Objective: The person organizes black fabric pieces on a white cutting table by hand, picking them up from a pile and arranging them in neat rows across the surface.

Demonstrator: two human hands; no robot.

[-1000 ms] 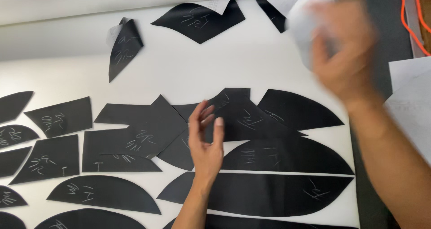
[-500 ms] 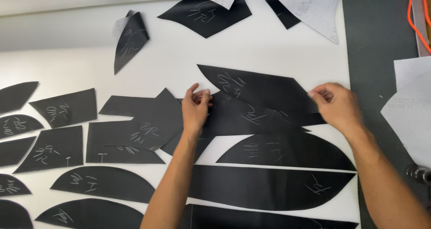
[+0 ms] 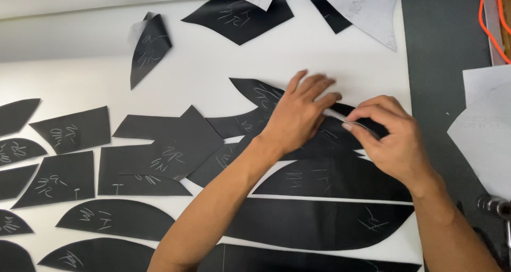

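Cut black fabric pieces on white counter (image 3: 213, 64), two hands at work on one piece.

Left of the hands: chalk-marked panels (image 3: 159, 149) lying flat, some overlapping. Left hand (image 3: 298, 115): fingers spread, pressed flat on the pointed black fabric piece (image 3: 255, 93), not gripping. Right hand (image 3: 391, 139), touching the left: thumb and fingers pinching that piece's edge, lifting it slightly. The piece looks thin, limp and light, likely to fold or slide; best pinched at an edge or corner. Right of the hands: dark mat (image 3: 442, 64), white paper pattern (image 3: 487, 128).
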